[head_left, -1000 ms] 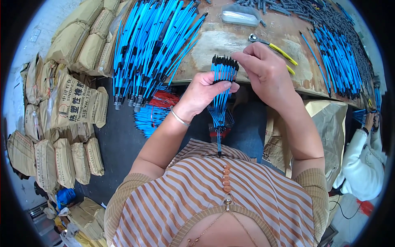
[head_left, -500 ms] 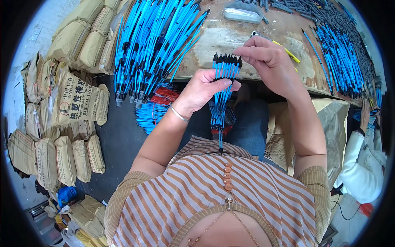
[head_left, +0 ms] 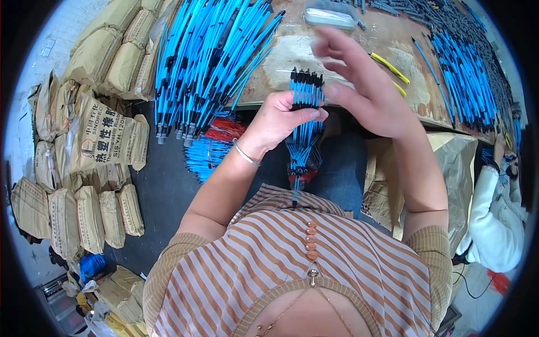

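Observation:
My left hand (head_left: pixel 281 121) is closed around a bundle of thin blue rods with black tips (head_left: pixel 307 96), held upright at the table's near edge. The black tips stand in a row above my fingers, and the rods narrow together below the hand toward my lap. Just right of the bundle is my right hand (head_left: pixel 365 92), its fingers apart and smeared by motion, with nothing visible in it. Its thumb comes close to the rods; whether it touches them I cannot tell. Behind this hand lies a yellow-handled tool (head_left: pixel 391 68), partly covered.
A large pile of blue rods (head_left: pixel 208 62) overhangs the table's left side; another pile (head_left: pixel 466 78) lies right. A clear tray (head_left: pixel 331 16) and many grey parts (head_left: pixel 432 17) are at the back. Brown paper sacks (head_left: pixel 90 219) stack at left. A co-worker's white sleeve (head_left: pixel 494 219) shows at right.
My right hand has gone from a pinch beside the black tips to spread fingers, shifting up and left. More of the yellow-handled tool shows. The bundle stays in my left hand, tilted slightly differently.

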Motion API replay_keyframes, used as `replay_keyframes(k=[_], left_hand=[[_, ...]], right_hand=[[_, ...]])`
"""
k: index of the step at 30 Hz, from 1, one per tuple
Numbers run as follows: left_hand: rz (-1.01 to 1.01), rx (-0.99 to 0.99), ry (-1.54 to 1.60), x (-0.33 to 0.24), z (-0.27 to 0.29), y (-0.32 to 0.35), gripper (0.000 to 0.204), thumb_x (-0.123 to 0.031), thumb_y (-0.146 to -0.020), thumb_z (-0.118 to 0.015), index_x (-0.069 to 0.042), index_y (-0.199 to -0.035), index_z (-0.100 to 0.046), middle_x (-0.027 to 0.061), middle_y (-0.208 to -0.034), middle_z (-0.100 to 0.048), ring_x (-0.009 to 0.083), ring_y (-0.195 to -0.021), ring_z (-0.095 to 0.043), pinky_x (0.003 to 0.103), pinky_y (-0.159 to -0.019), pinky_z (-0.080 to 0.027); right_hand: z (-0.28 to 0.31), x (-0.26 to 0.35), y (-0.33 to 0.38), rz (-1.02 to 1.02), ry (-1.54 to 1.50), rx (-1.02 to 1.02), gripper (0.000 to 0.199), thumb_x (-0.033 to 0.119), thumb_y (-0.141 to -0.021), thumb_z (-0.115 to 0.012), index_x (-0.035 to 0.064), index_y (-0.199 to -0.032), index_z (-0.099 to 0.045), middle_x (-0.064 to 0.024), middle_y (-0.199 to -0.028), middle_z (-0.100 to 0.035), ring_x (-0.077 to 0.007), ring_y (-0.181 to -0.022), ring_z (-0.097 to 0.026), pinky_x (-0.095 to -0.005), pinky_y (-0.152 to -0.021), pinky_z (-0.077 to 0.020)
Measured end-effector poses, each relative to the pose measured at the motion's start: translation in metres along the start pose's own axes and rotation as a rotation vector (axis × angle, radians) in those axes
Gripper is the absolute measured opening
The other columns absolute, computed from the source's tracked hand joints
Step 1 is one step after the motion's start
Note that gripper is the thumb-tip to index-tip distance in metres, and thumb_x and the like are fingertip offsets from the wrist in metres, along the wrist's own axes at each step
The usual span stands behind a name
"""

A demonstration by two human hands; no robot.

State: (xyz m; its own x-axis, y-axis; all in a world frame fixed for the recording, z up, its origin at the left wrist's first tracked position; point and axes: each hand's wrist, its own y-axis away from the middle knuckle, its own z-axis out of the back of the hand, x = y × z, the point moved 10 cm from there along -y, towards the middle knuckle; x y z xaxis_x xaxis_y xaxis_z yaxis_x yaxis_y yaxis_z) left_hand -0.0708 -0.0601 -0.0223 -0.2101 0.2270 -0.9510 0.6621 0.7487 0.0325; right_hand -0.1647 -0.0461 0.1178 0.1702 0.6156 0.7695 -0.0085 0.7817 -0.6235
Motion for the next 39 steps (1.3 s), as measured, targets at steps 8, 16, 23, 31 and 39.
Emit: replay_keyframes(k=[8, 16, 23, 31, 39], left_hand=[[-0.101, -0.055, -0.130, 0.002, 0.007, 0.005, 0.020, 0.003, -0.081, -0.060, 0.002, -0.100, -0.064, 0.0093, -0.095, -0.067, 0.0153, -0.089, -0.064, 0.027, -0.082, -0.049], [-0.194, -0.067, -0.211, -0.010, 0.006, 0.005, 0.020, 0.004, -0.078, -0.061, 0.003, -0.098, -0.065, 0.0107, -0.098, -0.068, 0.0152, -0.090, -0.064, 0.026, -0.082, -0.049], [-0.298, -0.028, -0.292, -0.013, 0.001, 0.007, 0.021, 0.004, -0.078, -0.061, 0.002, -0.098, -0.066, 0.0112, -0.098, -0.068, 0.0155, -0.090, -0.064, 0.026, -0.082, -0.049], [-0.300, 0.003, -0.319, -0.017, -0.009, 0.014, 0.020, 0.009, -0.079, -0.057, 0.005, -0.097, -0.064, 0.0137, -0.100, -0.066, 0.0205, -0.097, -0.061, 0.032, -0.089, -0.045], [-0.312, -0.029, -0.306, -0.020, -0.011, 0.018, 0.019, 0.008, -0.079, -0.057, 0.004, -0.096, -0.065, 0.0126, -0.098, -0.066, 0.0190, -0.097, -0.061, 0.032, -0.089, -0.045]], right_hand=[[0.070, -0.099, -0.091, -0.175, 0.779, 0.132, 0.025, 0.019, -0.077, -0.060, 0.0019, -0.093, -0.066, -0.0178, -0.086, -0.064, -0.0325, -0.074, -0.061, -0.0378, -0.067, -0.0482], [0.034, -0.252, -0.129, -0.345, 1.455, 0.681, 0.015, 0.017, -0.074, -0.058, 0.0114, -0.081, -0.070, -0.0161, -0.084, -0.065, -0.0318, -0.076, -0.063, -0.0401, -0.067, -0.0515], [0.054, -0.186, -0.124, -0.105, 0.966, 0.367, 0.016, 0.019, -0.075, -0.060, 0.0063, -0.074, -0.069, -0.0153, -0.082, -0.066, -0.0308, -0.074, -0.064, -0.0401, -0.064, -0.0512], [0.050, -0.047, 0.004, -0.534, 0.172, 0.160, 0.012, 0.007, -0.081, -0.060, -0.0010, -0.089, -0.061, -0.0048, -0.089, -0.058, -0.0151, -0.078, -0.057, -0.0272, -0.065, -0.0461], [0.026, 0.024, 0.050, 0.017, 0.579, 0.166, 0.023, -0.008, -0.076, -0.059, 0.0017, -0.096, -0.063, -0.0075, -0.082, -0.053, -0.0195, -0.076, -0.053, -0.0260, -0.067, -0.0431]])
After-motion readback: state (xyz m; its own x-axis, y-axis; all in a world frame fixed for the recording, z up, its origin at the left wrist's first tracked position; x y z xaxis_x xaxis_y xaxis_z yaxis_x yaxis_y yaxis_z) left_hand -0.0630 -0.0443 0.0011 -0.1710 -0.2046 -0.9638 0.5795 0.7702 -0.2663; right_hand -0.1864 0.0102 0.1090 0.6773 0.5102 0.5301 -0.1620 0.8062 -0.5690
